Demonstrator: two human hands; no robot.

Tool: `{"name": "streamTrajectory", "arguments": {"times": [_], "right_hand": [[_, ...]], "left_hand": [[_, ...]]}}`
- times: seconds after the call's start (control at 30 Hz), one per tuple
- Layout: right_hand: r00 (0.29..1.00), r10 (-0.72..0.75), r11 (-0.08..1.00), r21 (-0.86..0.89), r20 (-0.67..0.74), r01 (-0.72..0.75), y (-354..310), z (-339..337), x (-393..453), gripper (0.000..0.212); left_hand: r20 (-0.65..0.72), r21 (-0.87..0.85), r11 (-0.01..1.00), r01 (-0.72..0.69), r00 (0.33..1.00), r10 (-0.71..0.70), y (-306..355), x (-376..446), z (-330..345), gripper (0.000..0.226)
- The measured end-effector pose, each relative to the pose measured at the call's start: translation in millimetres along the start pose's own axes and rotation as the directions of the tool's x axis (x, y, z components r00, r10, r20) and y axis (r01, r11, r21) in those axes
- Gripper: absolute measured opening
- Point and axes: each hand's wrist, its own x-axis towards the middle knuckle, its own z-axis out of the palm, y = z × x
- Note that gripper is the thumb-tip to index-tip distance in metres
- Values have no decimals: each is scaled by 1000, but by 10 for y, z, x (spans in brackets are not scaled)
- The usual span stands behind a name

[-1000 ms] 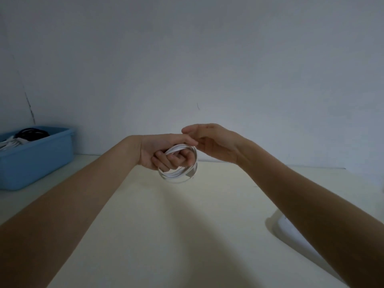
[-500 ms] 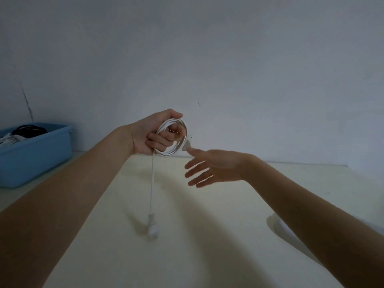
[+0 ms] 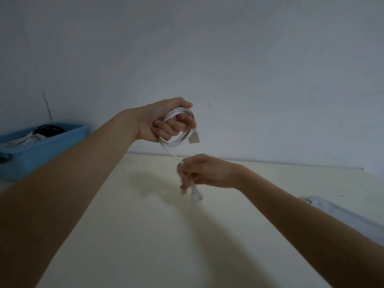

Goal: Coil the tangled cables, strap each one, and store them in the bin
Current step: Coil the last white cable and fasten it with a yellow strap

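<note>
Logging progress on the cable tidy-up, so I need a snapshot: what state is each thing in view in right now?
white cable: mostly coiled, one tail loose, no strap visible.
left hand: grips the coil, raised above the table.
right hand: holds the loose tail near its plug; blurred.
blue bin: open, on the table's left, already holding a black coil and white cables.
table: bears the bin.

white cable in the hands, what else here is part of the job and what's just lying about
Part of the job:
white cable, coiled in left hand
its loose end, gripped by right hand
blue bin holding stored cables

Lying about:
pale flat object at right, unclear what
</note>
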Motion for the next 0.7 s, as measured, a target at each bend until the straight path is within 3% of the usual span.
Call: {"name": "streamTrajectory", "arguments": {"times": [0.07,0.17,0.23,0.37,0.43,0.5,0.63,0.7], "right_hand": [[994,21,999,-45,-109,-26,-120,-230,-132,26],[988,43,982,-176,-151,-70,-370,-507,-294,15],[977,33,985,-157,-209,-66,-482,-564,-317,8],[953,-79,987,108,-293,115,-488,-492,-285,12],[933,-122,919,318,-339,236,-424,-432,-236,12],[917,-153,861,406,-368,306,-393,-350,-173,11],[929,-132,912,325,-345,250,-430,-113,-45,13],[891,-138,957,172,-432,231,-466,26,62,18]], "left_hand": [[7,59,994,87,996,-88,-51,-52,-44,46],[37,129,976,178,982,-184,-167,-47,-30,46],[73,181,963,198,974,-214,-221,-8,26,47],[148,173,972,161,971,-187,-228,24,103,48],[157,131,982,137,975,-157,-217,11,110,47],[158,100,988,114,979,-129,-224,-10,101,48],[76,30,999,38,996,-41,-301,-25,40,45],[-47,2,1000,-7,999,7,-373,-34,-3,41]]}}
